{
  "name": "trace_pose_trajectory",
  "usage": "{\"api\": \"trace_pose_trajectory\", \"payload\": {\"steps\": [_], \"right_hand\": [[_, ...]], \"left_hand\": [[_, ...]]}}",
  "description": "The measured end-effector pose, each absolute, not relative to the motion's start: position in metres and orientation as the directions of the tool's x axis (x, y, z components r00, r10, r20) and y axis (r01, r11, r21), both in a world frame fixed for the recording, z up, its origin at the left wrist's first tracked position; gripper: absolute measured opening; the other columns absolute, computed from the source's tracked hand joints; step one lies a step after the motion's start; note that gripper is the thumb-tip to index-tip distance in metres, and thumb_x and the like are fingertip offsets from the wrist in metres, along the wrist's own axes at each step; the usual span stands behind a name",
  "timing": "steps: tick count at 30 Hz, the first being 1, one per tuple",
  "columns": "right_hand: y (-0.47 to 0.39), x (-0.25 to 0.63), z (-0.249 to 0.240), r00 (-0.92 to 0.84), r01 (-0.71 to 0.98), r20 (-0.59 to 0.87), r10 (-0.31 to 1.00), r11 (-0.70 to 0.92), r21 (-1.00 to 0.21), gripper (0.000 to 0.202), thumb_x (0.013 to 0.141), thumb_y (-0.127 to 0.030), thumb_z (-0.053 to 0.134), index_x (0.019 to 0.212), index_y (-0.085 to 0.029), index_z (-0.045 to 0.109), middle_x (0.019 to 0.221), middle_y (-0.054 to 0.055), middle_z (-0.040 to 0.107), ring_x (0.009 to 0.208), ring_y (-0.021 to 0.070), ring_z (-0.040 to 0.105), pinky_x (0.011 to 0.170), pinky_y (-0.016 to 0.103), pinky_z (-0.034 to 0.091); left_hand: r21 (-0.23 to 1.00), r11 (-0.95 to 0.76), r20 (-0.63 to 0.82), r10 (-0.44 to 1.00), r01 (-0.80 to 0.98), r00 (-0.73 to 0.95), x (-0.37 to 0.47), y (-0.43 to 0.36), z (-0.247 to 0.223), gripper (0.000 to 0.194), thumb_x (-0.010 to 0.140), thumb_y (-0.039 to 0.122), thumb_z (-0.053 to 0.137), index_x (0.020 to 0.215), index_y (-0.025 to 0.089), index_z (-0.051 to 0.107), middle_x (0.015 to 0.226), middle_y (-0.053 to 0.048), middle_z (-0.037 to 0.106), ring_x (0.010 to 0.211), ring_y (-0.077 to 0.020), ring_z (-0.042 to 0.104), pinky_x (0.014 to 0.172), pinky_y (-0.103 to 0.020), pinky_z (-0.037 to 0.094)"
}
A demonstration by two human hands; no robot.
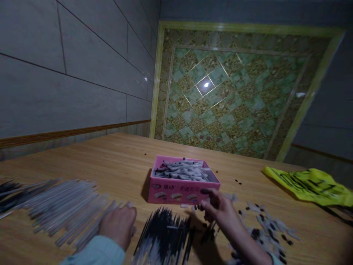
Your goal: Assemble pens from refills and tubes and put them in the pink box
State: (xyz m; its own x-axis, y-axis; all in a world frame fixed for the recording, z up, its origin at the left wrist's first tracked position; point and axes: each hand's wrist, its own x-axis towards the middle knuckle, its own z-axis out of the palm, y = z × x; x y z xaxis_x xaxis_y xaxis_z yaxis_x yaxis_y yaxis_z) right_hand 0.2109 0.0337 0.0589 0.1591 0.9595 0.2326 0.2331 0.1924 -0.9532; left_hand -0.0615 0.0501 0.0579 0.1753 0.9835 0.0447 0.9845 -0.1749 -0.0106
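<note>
My left hand is curled closed at the right end of a row of clear plastic tubes. Its fingertips are turned away, so what they hold, if anything, is hidden. In front of a pink box, my right hand has thumb and fingers bent together; small dark bits show around the fingertips, too blurred to name. Inside the box lie many whitish thin sticks with dark ends. Between my hands spreads a bundle of thin black sticks, pale toward the near end.
Small clear pieces and black bits are scattered right of my right forearm. A yellow plastic bag with black print lies at the table's right. More dark sticks lie far left. A tiled wall borders the wooden table.
</note>
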Motion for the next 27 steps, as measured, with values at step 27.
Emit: {"api": "trace_pose_trajectory", "payload": {"steps": [27], "right_hand": [[0.007, 0.162, -0.007, -0.242, 0.916, 0.24, 0.94, 0.303, -0.262, 0.022, 0.075, -0.014, 0.051, 0.09, -0.024, 0.064, 0.093, 0.005, 0.06, 0.083, 0.0175, 0.06, 0.065, 0.02, 0.04]], "left_hand": [[-0.094, -0.203, -0.033, 0.979, 0.975, 0.2, -0.058, 0.055, 0.028, 0.037, 0.066, -0.006, 0.041, 0.086, 0.012, 0.067, 0.091, -0.018, 0.069, 0.088, -0.0317, 0.066, 0.074, -0.042, 0.049]]}}
